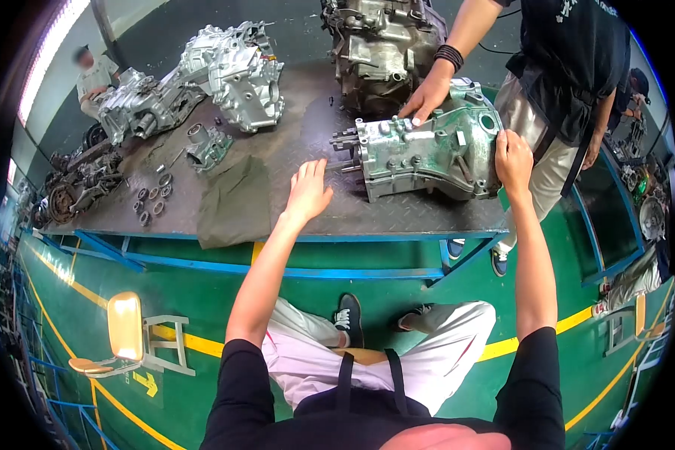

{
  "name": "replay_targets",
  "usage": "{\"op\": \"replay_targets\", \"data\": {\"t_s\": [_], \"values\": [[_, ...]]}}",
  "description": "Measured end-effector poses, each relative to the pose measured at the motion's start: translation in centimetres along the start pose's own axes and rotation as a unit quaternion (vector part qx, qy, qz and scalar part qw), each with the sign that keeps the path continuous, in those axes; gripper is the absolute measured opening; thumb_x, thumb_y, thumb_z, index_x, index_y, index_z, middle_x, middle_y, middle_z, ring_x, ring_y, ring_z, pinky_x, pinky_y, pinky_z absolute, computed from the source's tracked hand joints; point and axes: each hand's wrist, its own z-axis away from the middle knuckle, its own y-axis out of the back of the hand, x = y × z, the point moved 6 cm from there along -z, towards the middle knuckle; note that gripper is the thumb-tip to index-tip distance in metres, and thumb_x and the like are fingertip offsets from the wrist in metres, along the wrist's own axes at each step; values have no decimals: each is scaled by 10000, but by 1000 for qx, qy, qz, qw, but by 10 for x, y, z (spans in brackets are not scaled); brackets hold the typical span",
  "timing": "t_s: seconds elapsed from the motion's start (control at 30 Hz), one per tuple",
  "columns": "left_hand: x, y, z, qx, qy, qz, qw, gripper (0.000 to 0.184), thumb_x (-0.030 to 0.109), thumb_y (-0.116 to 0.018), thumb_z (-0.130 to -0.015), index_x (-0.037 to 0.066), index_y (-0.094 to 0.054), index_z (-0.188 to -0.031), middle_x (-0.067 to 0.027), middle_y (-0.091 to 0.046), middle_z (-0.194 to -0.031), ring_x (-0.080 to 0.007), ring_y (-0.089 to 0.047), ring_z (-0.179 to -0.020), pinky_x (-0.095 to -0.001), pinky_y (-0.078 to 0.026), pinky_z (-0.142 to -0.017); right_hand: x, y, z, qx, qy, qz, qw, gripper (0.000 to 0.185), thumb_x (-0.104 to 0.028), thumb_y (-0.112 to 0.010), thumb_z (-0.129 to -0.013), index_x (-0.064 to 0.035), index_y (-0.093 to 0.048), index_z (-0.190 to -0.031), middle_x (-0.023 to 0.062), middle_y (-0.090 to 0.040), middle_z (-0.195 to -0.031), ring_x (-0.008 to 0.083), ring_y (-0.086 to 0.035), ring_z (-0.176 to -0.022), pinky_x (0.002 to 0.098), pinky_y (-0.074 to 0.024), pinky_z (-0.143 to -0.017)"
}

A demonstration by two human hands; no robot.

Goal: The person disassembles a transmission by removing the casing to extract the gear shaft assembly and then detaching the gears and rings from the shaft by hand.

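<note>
Okay, gearbox housing (435, 161) sits on the bench (315, 225) toward its right end; your right hand (514, 161) is on the wide flange, can't tell if clamped; left hand (307, 189) is spread, seemingly empty, near the shafts (347, 166); best brace evenly, clear of the co-worker's hand (429, 96).

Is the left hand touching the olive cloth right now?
Apart. The head view shows a strip of bare tabletop between the left hand and the right edge of the olive cloth.
</note>
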Motion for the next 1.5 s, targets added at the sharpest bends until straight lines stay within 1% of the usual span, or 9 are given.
{"op": "replay_targets", "data": {"t_s": [0.1, 0.17, 0.3, 0.5, 0.87, 1.2, 1.33, 1.43, 1.5], "values": [[-6, 8, -14, -37, 26, 57, 997, 645, 191, -641, -886, -45, -402, -1437, -245, -479, -1429, -374, -415, -1375, -479, -315, -1154, 5, -3, 0, -11, -3, -4, 1000, 365, -286, -483, -1008, -22, -553, -766, 192, -615, -797, 405, -578, -802, 513, -459, -722], [-11, 30, -26, 95, 37, 189, 977, 633, 211, -621, -911, -50, -393, -1441, -258, -474, -1434, -382, -426, -1369, -445, -328, -1152, 6, -4, 0, -6, 0, -4, 1000, 356, -283, -489, -1001, -20, -561, -771, 190, -624, -804, 403, -584, -802, 512, -464, -721], [5, 65, -56, 133, 28, 273, 952, 584, 305, -582, -957, -34, -451, -1415, -240, -475, -1458, -353, -416, -1398, -411, -317, -1162, 1, -1, -1, -1, -5, -3, 1000, 346, -269, -493, -994, -20, -566, -765, 186, -626, -795, 399, -587, -790, 513, -467, -716], [42, 40, -85, 102, -131, 109, 980, 478, 322, -513, -994, 11, -532, -1357, -224, -555, -1378, -379, -479, -1336, -450, -360, -1129, 1, 0, 1, 23, 16, -6, 1000, 339, -264, -504, -987, -25, -567, -754, 187, -622, -782, 402, -585, -772, 514, -465, -702], [41, 25, -89, -25, -63, 68, 995, 477, 344, -430, -1045, 34, -483, -1403, -186, -540, -1397, -354, -494, -1314, -471, -393, -1087, 6, -1, -1, 1, 10, 3, 1000, 329, -296, -485, -988, -53, -624, -815, 176, -670, -826, 397, -624, -812, 522, -500, -733], [-20, 21, -46, 104, 28, 314, 943, 545, 318, -474, -1035, -44, -425, -1439, -224, -461, -1478, -312, -415, -1406, -376, -308, -1165, -14, 5, 2, 53, 66, 66, 994, 290, -267, -509, -986, -26, -666, -949, 175, -665, -969, 395, -592, -969, 477, -468, -867], [-64, 42, -49, 201, 43, 293, 934, 582, 339, -525, -1013, -43, -415, -1439, -240, -440, -1484, -332, -394, -1413, -399, -295, -1171, 34, 30, 32, 187, -207, -125, 952, 434, -282, -484, -1020, 88, -574, -1229, 282, -603, -1177, 398, -560, -1086, 461, -434, -938], [-91, 63, -40, 287, 62, 378, 878, 564, 316, -583, -974, -50, -463, -1386, -254, -498, -1415, -364, -454, -1351, -425, -335, -1144, 69, 31, 80, 245, -335, -320, 851, 462, -373, -428, -1030, 26, -564, -1219, 169, -590, -1187, 308, -565, -1042, 437, -468, -843], [-108, 64, -31, 294, 75, 396, 867, 566, 318, -591, -961, -49, -473, -1376, -252, -510, -1405, -365, -463, -1344, -425, -347, -1134, 104, 11, 100, 144, -474, -332, 803, 496, -482, -409, -1010, -55, -568, -1206, 86, -582, -1176, 247, -566, -1003, 415, -472, -762]]}}
